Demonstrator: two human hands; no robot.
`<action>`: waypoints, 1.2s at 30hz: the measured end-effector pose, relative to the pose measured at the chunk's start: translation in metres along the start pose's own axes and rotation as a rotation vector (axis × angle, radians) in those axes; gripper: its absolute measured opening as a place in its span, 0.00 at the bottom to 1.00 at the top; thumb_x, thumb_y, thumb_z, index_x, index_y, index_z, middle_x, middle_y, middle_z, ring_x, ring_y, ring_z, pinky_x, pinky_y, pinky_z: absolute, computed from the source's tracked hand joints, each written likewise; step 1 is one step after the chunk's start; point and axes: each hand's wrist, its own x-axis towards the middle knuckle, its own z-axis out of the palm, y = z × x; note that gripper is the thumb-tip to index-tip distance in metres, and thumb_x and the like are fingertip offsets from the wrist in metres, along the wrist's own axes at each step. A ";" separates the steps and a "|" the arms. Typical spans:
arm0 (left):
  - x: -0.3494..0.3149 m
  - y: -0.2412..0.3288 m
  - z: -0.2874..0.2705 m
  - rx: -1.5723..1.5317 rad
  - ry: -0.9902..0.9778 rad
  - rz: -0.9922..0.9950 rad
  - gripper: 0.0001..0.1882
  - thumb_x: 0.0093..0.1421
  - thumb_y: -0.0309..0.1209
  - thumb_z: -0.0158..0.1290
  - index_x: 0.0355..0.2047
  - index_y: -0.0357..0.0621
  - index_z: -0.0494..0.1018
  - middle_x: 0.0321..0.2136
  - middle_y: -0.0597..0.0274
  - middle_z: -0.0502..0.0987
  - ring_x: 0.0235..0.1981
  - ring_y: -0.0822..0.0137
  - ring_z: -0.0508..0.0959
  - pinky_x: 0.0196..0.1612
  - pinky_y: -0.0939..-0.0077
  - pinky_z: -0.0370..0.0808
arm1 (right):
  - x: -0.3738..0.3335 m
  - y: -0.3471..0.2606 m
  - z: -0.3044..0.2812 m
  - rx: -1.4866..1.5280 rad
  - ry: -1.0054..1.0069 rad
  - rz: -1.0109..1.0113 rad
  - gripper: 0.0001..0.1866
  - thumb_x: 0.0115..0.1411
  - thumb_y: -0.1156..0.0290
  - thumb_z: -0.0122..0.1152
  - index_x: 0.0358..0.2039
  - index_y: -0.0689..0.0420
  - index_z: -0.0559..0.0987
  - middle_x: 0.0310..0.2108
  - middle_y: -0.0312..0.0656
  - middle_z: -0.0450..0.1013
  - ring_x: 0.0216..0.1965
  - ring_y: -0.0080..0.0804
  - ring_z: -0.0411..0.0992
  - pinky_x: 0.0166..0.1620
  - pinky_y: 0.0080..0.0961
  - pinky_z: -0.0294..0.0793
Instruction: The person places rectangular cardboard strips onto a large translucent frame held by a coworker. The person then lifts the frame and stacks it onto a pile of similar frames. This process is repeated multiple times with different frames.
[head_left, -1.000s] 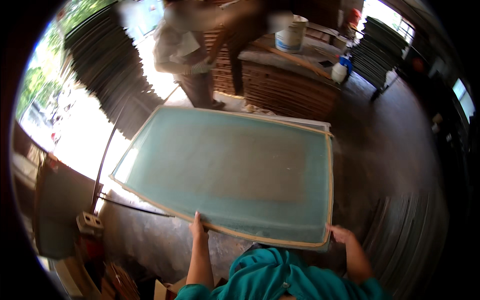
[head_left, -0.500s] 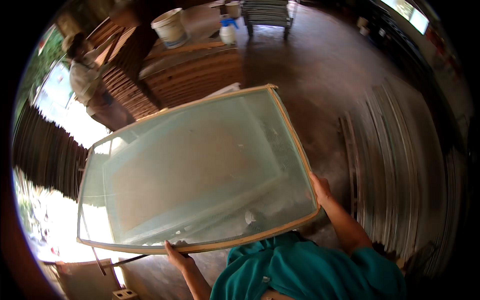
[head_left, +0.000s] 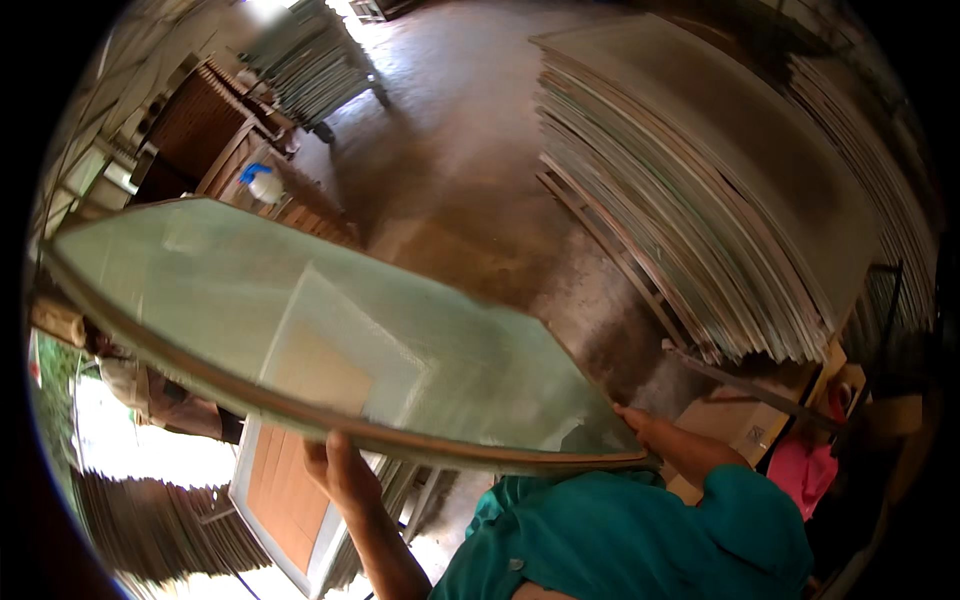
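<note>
A large mesh screen (head_left: 480, 350), pale green and see-through in a thin wooden frame, is held up tilted before me. My left hand (head_left: 343, 475) is closed on its near long edge, thumb up against the frame. At the right-hand end, near the corner, my right hand (head_left: 645, 428) grips the frame, its fingers partly hidden behind it. The far left end of the screen reaches out toward the left side of the view. Below the near edge lies a framed panel (head_left: 285, 490) with orange-brown areas, partly covered by the screen and my left arm.
A tall stack of similar framed screens (head_left: 690, 190) stands at the right on a low rail. A loaded rack (head_left: 318, 75) and a white bottle with a blue top (head_left: 262, 183) are beyond the screen. Another person (head_left: 160, 395) is at the left, partly hidden. Pink cloth (head_left: 803, 475) hangs at lower right.
My view has turned to the right, bringing the stack of screens closer to the middle. The held mesh screen has swung with me and tilted more steeply. Both hands keep hold of its frame.
</note>
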 end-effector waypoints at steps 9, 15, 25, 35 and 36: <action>0.026 0.011 0.071 0.017 -0.187 0.151 0.21 0.55 0.41 0.45 0.39 0.33 0.65 0.28 0.56 0.70 0.30 0.67 0.70 0.34 0.73 0.68 | 0.014 0.000 -0.033 0.189 0.032 -0.139 0.21 0.58 0.51 0.45 0.35 0.55 0.75 0.29 0.41 0.71 0.27 0.32 0.69 0.30 0.32 0.71; 0.068 0.036 0.040 -0.108 -0.156 0.421 0.22 0.61 0.42 0.35 0.41 0.34 0.66 0.36 0.51 0.70 0.38 0.60 0.72 0.42 0.63 0.69 | -0.037 -0.119 0.031 0.209 0.125 -0.516 0.22 0.57 0.49 0.48 0.29 0.57 0.75 0.22 0.38 0.69 0.20 0.26 0.67 0.22 0.26 0.67; 0.182 -0.039 -0.047 0.329 0.697 0.556 0.19 0.60 0.37 0.39 0.43 0.33 0.67 0.40 0.50 0.70 0.42 0.57 0.71 0.44 0.63 0.70 | -0.090 -0.270 0.104 0.576 0.108 -1.227 0.22 0.55 0.49 0.52 0.24 0.58 0.75 0.18 0.34 0.68 0.16 0.21 0.65 0.18 0.20 0.65; 0.255 -0.101 0.091 0.018 0.005 0.425 0.32 0.62 0.50 0.31 0.45 0.27 0.61 0.41 0.40 0.67 0.37 0.53 0.70 0.38 0.62 0.72 | -0.232 -0.253 0.020 0.861 0.468 -1.579 0.23 0.56 0.52 0.52 0.31 0.64 0.76 0.25 0.37 0.72 0.22 0.22 0.68 0.27 0.19 0.69; 0.268 -0.139 0.092 0.441 0.089 0.585 0.30 0.63 0.48 0.30 0.44 0.27 0.61 0.40 0.39 0.68 0.35 0.53 0.70 0.36 0.64 0.72 | -0.244 -0.241 0.006 0.857 0.502 -1.606 0.24 0.56 0.52 0.52 0.31 0.65 0.76 0.24 0.36 0.72 0.22 0.22 0.68 0.27 0.19 0.69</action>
